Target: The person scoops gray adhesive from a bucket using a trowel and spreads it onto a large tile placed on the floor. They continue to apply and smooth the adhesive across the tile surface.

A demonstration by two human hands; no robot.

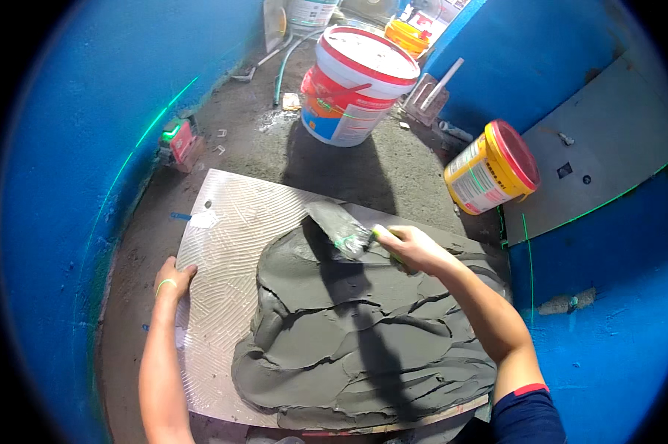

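Evidently the right hand [415, 248] grips the handle of a flat steel trowel [339, 228], its blade lying on the grey wet mortar heap [363, 340] near the far edge of the large pale ribbed tile [223, 244]. The blade's long axis points away and leftward. Spreading well probably needs a low, steady blade angle. The left hand [172, 280] rests flat, fingers open, on the tile's left edge.

Right hand [415, 248] gripping trowel [340, 226] over probably mortar [363, 340]
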